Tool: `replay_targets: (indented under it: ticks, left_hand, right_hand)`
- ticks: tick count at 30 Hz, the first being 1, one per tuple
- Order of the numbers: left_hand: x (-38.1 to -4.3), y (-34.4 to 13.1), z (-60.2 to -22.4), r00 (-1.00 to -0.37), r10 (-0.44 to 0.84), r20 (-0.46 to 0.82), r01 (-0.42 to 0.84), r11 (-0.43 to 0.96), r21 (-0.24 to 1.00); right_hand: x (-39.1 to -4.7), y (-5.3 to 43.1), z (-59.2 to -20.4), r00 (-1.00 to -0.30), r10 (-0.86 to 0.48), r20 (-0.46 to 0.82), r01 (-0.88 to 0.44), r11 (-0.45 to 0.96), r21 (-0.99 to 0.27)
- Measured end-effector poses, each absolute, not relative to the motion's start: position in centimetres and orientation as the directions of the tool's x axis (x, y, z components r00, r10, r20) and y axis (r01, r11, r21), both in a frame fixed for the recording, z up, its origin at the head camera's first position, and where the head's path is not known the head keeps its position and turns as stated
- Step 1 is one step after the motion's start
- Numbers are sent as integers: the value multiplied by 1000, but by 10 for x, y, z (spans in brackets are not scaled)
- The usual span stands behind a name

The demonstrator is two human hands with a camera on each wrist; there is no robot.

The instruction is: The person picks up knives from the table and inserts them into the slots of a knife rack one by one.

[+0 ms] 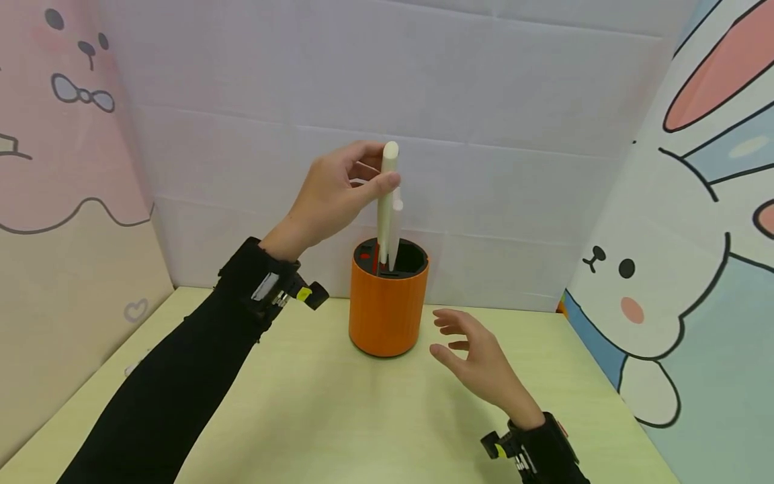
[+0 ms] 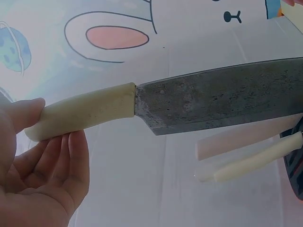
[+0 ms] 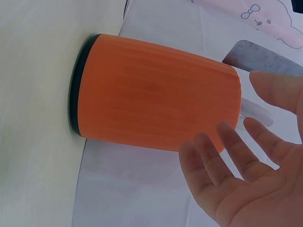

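My left hand pinches the cream handle of a kitchen knife between thumb and fingers. Its broad, dark-flecked blade points toward the orange knife holder, and the left wrist view cuts off its far end. In the right wrist view part of the blade shows beyond the holder's rim. A pale pink handle and a cream handle stick out of the holder's black slotted top. My right hand hovers to the right of the holder, fingers spread and loosely bent, with nothing in it.
The holder stands on a pale yellow table close to the white back wall. Side panels with cartoon prints, a pink one and a rabbit one, flank the table.
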State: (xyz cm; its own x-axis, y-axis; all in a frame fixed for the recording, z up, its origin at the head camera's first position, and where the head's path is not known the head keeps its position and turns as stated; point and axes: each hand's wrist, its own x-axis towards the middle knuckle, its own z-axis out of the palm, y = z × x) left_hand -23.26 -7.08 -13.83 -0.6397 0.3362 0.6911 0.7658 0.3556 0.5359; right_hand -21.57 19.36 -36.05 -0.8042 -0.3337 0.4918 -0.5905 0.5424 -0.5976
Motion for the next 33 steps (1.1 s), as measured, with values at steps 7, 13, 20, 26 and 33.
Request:
replay_targets:
  ticks: [7,13,20,26,33]
  left_hand:
    - [-237,-72,-122,-622,335,708,779,355,517]
    - [-240,-70,-111,-625,329,708,777,344,526]
    - [-248,-70,-104,-619,318,718,782,332,527]
    - [-256,-68,-108,-606,314,731,791,332,514]
    - [-266,-67,-115,-602,304,738,791,350,501]
  right_hand:
    - [-216,194,-361,-803,-339,490,-593,540,-598]
    - [-215,194,-361,-806,-336,488,-590,537,-603]
    - [-216,196,-362,-805,-333,492,-590,539,-601]
    - [-217,195,-363,-809,-329,488,-585,533,-611]
    - [-216,193,-363,-802,-329,499,-593,543,-595]
